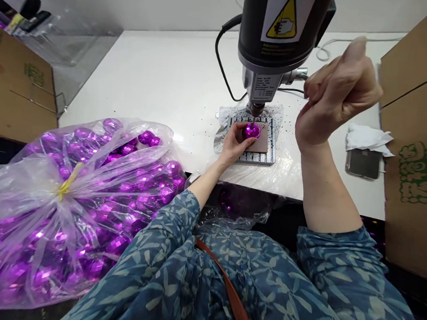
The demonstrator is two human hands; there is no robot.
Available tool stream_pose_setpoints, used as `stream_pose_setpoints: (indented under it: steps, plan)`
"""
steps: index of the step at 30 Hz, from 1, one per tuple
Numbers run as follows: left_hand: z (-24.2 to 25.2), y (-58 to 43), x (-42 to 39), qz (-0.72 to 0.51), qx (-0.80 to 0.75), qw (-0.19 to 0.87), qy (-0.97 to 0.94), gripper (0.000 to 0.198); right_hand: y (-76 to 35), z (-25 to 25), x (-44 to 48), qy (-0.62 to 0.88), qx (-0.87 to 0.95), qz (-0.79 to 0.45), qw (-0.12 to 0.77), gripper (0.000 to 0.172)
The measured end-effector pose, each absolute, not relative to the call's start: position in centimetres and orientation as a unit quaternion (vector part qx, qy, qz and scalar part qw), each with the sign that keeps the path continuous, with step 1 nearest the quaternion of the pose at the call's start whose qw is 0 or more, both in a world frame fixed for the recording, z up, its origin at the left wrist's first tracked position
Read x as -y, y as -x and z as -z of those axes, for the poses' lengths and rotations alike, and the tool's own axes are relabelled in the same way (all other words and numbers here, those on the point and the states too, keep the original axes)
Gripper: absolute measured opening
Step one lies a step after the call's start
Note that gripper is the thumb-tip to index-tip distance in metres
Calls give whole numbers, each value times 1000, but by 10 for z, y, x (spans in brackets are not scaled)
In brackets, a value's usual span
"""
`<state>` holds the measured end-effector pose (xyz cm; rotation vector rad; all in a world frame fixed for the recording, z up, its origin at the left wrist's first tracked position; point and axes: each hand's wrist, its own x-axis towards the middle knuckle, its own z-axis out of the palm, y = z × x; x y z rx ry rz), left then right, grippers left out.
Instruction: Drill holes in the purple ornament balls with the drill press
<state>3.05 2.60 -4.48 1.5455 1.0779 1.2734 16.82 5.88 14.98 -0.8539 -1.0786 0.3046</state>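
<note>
My left hand [236, 143] grips a shiny purple faceted ball [251, 131] between thumb and fingers. The ball rests on a brown square board [261, 143], which lies on the slotted metal base [273, 157] of a bench drill press [277, 46]. Directly above the ball is the drill chuck [256, 108], its bit reaching down to the ball's top; whether it has entered the ball I cannot tell. Up at the right, my right hand [343, 89] is closed at the side of the drill press, by its feed lever [302, 76]. The fingers hide most of the lever.
A tied clear plastic bag [94, 210] full of purple balls stands at left. Cardboard boxes [416, 161] [16, 75] flank the white table [161, 77]. A phone [363, 163] lies under white tissue [368, 138] at right. Dark shavings are scattered around the drill base.
</note>
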Motion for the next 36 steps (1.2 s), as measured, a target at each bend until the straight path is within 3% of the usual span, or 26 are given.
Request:
stream_pose_setpoints:
  steps: [20,26,32,36]
  plan:
    - [40,-31,-24,-489,-452,421,-616,60,-170,-117,-53,383,498,-123,769,84]
    - [41,-32,-26,-490,-450,423,-615,61,-165,-143,-57,393,483,-140,770,80]
    - [19,-28,0,-498,-497,371,-607,46,-170,-185,-96,408,470,-208,755,71]
    - [-16,-7,50,-424,-457,347,-701,30,-171,-188,-102,394,474,-221,756,66]
